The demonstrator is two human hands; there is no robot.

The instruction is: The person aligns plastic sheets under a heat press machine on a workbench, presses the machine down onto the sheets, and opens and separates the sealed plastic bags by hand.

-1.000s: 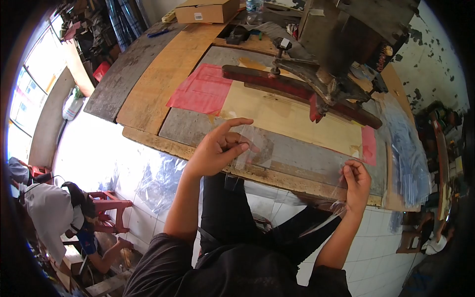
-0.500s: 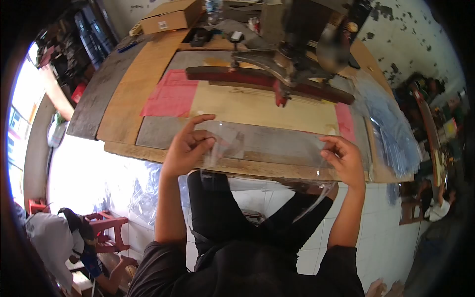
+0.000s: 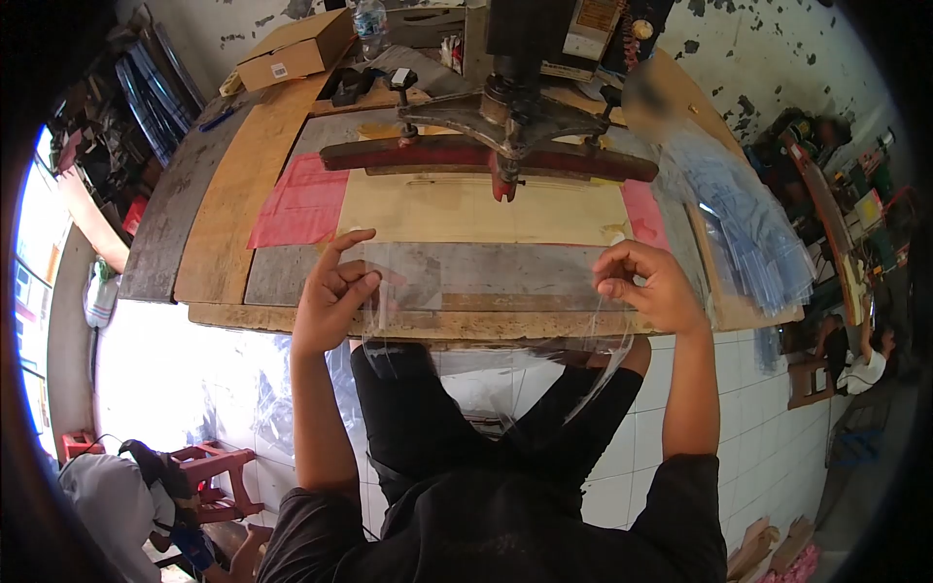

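A clear plastic sheet [image 3: 496,291] stretches between my two hands at the table's front edge, its lower part hanging over my lap. My left hand [image 3: 335,291] pinches its left edge between thumb and a finger, with the index finger stretched out. On the other side my right hand [image 3: 646,282] grips the right edge with thumb and fingertips. Just beyond the sheet lies a cream-coloured sheet [image 3: 486,214] with pink pieces at both ends. Above that hangs a red and black press bar [image 3: 437,158] on a metal bracket.
A pile of clear bluish plastic sheets [image 3: 748,243] lies at the table's right. At the back left stand a cardboard box [image 3: 296,51] and a water bottle [image 3: 370,29]. A person [image 3: 112,496] sits low at the left near a red stool [image 3: 219,476]; another person [image 3: 860,364] is far right.
My head view has shifted, so the table and press sit further left in the picture. The plastic sheet is still held, now spread flatter, and my right hand has risen slightly.
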